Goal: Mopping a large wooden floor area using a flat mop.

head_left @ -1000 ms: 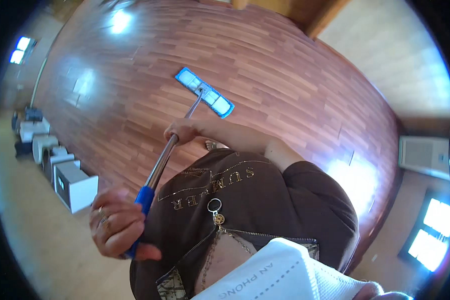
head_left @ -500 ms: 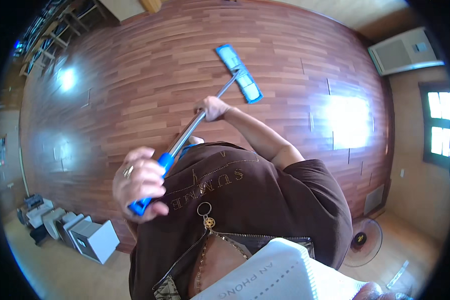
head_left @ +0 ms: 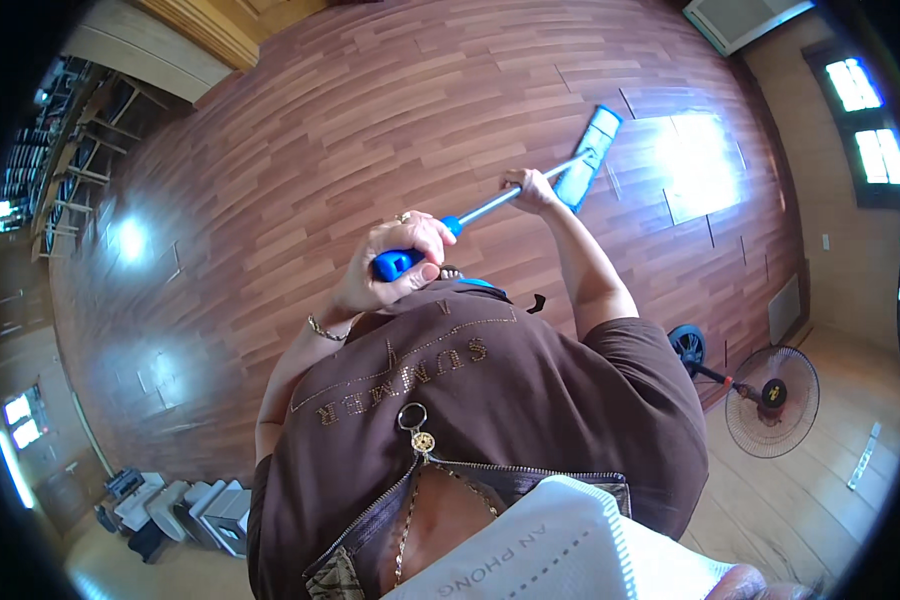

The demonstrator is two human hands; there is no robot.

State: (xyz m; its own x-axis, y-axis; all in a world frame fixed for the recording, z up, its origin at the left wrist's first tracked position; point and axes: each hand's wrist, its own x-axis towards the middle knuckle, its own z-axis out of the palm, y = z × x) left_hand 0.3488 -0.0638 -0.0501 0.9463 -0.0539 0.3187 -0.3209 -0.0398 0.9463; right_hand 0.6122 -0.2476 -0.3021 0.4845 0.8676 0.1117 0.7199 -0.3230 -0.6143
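A flat mop with a pale blue pad (head_left: 575,183) rests on the wooden floor (head_left: 370,110), ahead and to the right. Its metal handle (head_left: 490,206) slants back toward me. Wrapped round the blue grip at the handle's upper end is my left hand (head_left: 410,245), with a ring on a finger and a bracelet at the wrist. Farther down the shaft, closer to the pad, my right hand (head_left: 533,190) is closed round the metal pole with that arm stretched forward. Part of a foot shows just beyond the hem of my brown shirt.
A standing fan (head_left: 772,395) is close on my right. Wooden chairs (head_left: 90,165) line the far left side, and several white and grey box-shaped items (head_left: 185,508) stand at the lower left. A white floor unit (head_left: 745,20) is at the far right, near a window (head_left: 867,125).
The mop pad has swung to the right and turned to slant the other way. Both hands have moved right with the handle, the left one also forward. My view has turned slightly.
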